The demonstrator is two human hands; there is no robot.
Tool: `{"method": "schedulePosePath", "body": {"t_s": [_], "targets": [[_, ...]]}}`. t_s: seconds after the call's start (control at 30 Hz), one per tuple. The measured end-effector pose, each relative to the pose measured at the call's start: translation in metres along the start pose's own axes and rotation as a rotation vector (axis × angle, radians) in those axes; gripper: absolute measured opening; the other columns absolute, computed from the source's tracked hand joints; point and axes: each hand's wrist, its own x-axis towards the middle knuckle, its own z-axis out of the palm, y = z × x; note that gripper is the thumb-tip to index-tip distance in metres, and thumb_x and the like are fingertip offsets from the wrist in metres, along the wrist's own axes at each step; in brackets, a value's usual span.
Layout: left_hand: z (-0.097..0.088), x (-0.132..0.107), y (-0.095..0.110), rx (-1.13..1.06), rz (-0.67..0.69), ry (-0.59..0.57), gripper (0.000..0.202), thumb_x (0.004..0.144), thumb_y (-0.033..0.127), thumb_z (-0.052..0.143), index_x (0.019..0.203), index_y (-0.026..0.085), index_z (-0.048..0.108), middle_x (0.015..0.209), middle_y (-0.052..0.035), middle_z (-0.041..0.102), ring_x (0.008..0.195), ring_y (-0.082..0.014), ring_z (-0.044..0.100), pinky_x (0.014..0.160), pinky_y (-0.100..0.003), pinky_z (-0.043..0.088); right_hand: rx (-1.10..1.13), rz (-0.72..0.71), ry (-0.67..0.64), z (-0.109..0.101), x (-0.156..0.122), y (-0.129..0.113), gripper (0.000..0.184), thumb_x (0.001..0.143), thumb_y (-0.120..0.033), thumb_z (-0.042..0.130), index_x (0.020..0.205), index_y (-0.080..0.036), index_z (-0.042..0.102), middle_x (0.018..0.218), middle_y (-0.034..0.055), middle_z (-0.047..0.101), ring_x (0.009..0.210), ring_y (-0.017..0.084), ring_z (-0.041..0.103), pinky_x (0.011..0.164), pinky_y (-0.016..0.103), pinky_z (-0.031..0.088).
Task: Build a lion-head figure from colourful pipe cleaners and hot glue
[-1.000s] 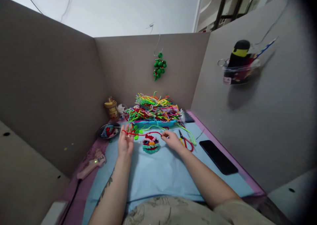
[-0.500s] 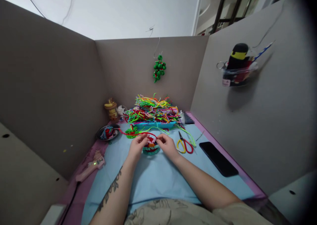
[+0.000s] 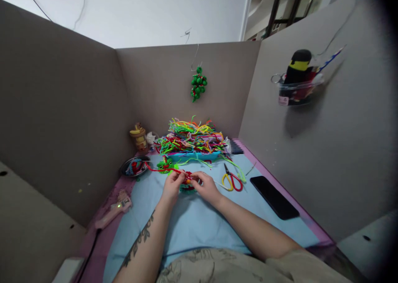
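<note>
My left hand [image 3: 173,185] pinches red yarn [image 3: 161,169] between thumb and fingers. My right hand [image 3: 205,186] is closed close beside it, its fingertips at the red yarn too. Partly hidden under both hands is a small round yarn piece [image 3: 187,189] in red and teal, with a bit of orange on top. A thin white stick or strand [image 3: 222,186] shows beyond my right hand, towards the scissors; its kind is unclear. The red yarn leads left to a dark metal bowl [image 3: 122,169] with a red and blue bundle inside.
A blue tray [image 3: 194,156] heaped with colourful strands stands behind. A green frog-like piece [image 3: 166,165] lies nearby. Scissors [image 3: 231,179] and a black phone [image 3: 274,197] are at right, a pink glue gun [image 3: 115,212] at left. Grey panels [image 3: 186,88] enclose the table.
Both hands have come closer together over the round piece. The red strand stretched between them has drawn in, and the white stick or strand now shows beside my right hand.
</note>
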Motion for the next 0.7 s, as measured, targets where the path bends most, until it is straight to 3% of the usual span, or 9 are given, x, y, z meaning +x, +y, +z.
{"method": "schedulePosePath", "body": {"t_s": [0.33, 0.53, 0.7], "targets": [[0.0042, -0.0021, 0.0015, -0.003, -0.059, -0.028, 0.027, 0.069, 0.039, 0.069, 0.074, 0.013, 0.061, 0.072, -0.002, 0.062, 0.069, -0.0129, 0.057, 0.068, -0.025, 0.045, 0.045, 0.011, 0.002, -0.0033, 0.0011, -0.0007, 0.012, 0.08, -0.017, 0.053, 0.074, -0.018, 0.063, 0.073, 0.0023, 0.062, 0.071, 0.015, 0.056, 0.065, 0.026, 0.043], [0.0003, 0.0012, -0.0048, 0.291, 0.004, -0.079, 0.029, 0.075, 0.042, 0.06, 0.08, 0.014, 0.065, 0.073, -0.0037, 0.065, 0.072, -0.016, 0.058, 0.069, -0.027, 0.045, 0.042, -0.04, -0.018, -0.003, -0.0007, 0.0021, 0.014, 0.08, -0.018, 0.05, 0.07, -0.018, 0.059, 0.07, 0.0011, 0.058, 0.069, 0.014, 0.054, 0.064, 0.025, 0.041], [0.0, 0.0015, -0.0028, 0.586, 0.134, -0.194, 0.021, 0.078, 0.031, 0.056, 0.083, 0.016, 0.069, 0.082, -0.0059, 0.067, 0.081, -0.019, 0.058, 0.076, -0.031, 0.044, 0.012, -0.043, -0.015, -0.0047, 0.0003, 0.0033, 0.014, 0.081, -0.017, 0.049, 0.071, -0.018, 0.058, 0.073, 0.0016, 0.059, 0.073, 0.015, 0.054, 0.068, 0.026, 0.041]]}}
